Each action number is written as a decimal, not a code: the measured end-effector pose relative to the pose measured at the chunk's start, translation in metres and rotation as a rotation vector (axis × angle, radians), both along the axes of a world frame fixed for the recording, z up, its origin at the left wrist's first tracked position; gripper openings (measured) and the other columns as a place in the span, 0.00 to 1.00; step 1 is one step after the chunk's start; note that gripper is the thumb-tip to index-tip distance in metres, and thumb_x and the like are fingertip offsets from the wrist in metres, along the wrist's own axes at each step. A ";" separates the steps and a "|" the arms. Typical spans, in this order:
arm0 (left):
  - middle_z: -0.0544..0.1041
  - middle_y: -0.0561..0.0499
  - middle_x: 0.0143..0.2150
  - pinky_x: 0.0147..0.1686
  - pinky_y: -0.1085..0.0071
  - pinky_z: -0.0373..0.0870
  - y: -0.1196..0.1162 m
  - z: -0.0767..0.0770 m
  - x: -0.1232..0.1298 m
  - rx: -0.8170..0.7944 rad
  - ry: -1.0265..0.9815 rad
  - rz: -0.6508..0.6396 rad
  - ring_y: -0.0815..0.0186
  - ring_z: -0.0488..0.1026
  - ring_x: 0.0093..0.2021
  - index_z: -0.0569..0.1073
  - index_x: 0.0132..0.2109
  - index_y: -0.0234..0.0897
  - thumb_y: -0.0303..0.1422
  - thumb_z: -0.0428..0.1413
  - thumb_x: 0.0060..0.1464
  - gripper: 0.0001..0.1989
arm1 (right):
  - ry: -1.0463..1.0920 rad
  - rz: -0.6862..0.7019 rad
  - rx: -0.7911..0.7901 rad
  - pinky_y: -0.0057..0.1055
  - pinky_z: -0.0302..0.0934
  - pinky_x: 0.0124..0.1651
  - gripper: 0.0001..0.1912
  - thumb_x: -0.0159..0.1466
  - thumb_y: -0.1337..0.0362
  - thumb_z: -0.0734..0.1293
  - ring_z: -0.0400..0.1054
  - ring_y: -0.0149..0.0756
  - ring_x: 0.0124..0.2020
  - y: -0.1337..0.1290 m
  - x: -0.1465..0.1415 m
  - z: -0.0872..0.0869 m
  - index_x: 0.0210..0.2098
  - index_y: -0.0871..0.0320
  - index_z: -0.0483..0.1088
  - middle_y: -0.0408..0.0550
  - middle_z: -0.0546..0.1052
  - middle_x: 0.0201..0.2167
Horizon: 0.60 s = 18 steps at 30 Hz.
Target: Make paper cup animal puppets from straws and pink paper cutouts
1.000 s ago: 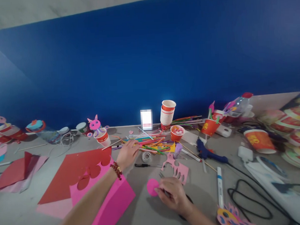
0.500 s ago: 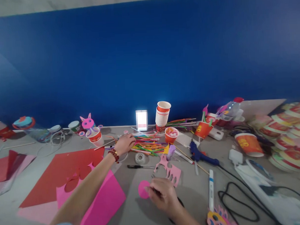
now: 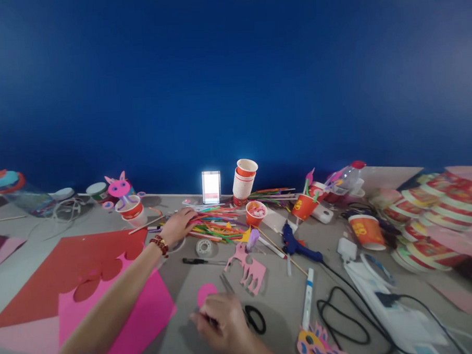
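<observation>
My left hand (image 3: 178, 226), with a beaded bracelet on its wrist, reaches to the left end of a pile of coloured pipe cleaners (image 3: 218, 228); its fingers are bent and what they grip is hidden. Nearer me, my right hand (image 3: 222, 323) is curled closed beside a pink paper disc (image 3: 206, 295), partly covering it; anything inside the fingers is hidden. Black-handled scissors (image 3: 255, 319) lie just right of that hand. A roll of tape (image 3: 204, 247) and a black pen (image 3: 196, 261) rest between the hands.
Red paper (image 3: 48, 274) and magenta paper (image 3: 148, 311) lie at left. Behind stand a cup with a pink cat figure (image 3: 119, 188) and stacked cups (image 3: 244, 184). A blue glue gun (image 3: 301, 247), its cord and a marker (image 3: 308, 299) are at right, with bowls (image 3: 452, 204) beyond.
The whole view has shifted, so the table items sit further left. My right hand has come nearer me, uncovering the scissors. My left hand stays at the pipe cleaners.
</observation>
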<state>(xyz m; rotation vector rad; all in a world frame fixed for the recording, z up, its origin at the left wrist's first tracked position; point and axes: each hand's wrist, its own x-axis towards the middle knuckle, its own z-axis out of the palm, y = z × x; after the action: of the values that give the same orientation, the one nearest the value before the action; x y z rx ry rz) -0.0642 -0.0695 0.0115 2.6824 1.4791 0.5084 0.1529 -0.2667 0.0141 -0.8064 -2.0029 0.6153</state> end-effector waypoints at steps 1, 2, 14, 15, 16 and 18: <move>0.74 0.42 0.52 0.52 0.59 0.69 0.000 -0.001 0.000 0.002 0.004 -0.003 0.56 0.71 0.53 0.71 0.53 0.39 0.34 0.50 0.64 0.13 | -0.004 -0.005 -0.002 0.28 0.43 0.23 0.20 0.66 0.60 0.59 0.53 0.28 0.18 0.001 0.002 0.001 0.19 0.55 0.53 0.37 0.60 0.15; 0.74 0.43 0.52 0.52 0.59 0.69 0.002 -0.001 0.000 0.004 0.011 -0.010 0.56 0.71 0.53 0.72 0.53 0.39 0.33 0.50 0.64 0.13 | -0.006 -0.015 -0.014 0.28 0.43 0.23 0.21 0.67 0.60 0.59 0.53 0.28 0.18 0.002 0.003 0.002 0.18 0.55 0.53 0.37 0.59 0.15; 0.67 0.44 0.62 0.58 0.58 0.65 0.013 0.001 -0.008 0.028 0.057 -0.072 0.56 0.67 0.59 0.73 0.55 0.42 0.33 0.50 0.64 0.15 | -0.016 -0.062 -0.023 0.27 0.46 0.24 0.21 0.69 0.61 0.58 0.54 0.27 0.19 0.005 0.016 0.015 0.19 0.56 0.57 0.38 0.62 0.16; 0.68 0.44 0.61 0.59 0.57 0.65 0.010 0.001 -0.010 0.030 0.061 -0.070 0.56 0.67 0.59 0.74 0.54 0.42 0.34 0.50 0.64 0.14 | -0.021 -0.040 -0.017 0.27 0.46 0.24 0.21 0.69 0.61 0.58 0.55 0.27 0.19 0.004 0.015 0.014 0.19 0.56 0.57 0.39 0.63 0.16; 0.70 0.44 0.60 0.59 0.57 0.64 0.007 0.000 -0.012 0.031 0.065 -0.067 0.56 0.67 0.59 0.74 0.54 0.43 0.33 0.51 0.64 0.14 | -0.027 -0.019 -0.015 0.26 0.46 0.24 0.21 0.68 0.62 0.59 0.55 0.27 0.19 0.004 0.015 0.013 0.19 0.56 0.58 0.39 0.63 0.16; 0.72 0.45 0.57 0.58 0.58 0.65 0.003 -0.002 -0.013 0.034 0.069 -0.056 0.57 0.68 0.58 0.74 0.53 0.44 0.33 0.51 0.64 0.14 | -0.042 0.010 -0.019 0.27 0.46 0.24 0.20 0.68 0.62 0.59 0.56 0.28 0.20 0.002 0.014 0.012 0.19 0.56 0.58 0.39 0.63 0.17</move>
<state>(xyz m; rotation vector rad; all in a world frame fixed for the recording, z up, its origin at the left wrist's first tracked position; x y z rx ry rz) -0.0775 -0.0669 0.0096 2.7853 1.4199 0.4460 0.1667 -0.2643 0.0266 -0.8276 -2.0429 0.6289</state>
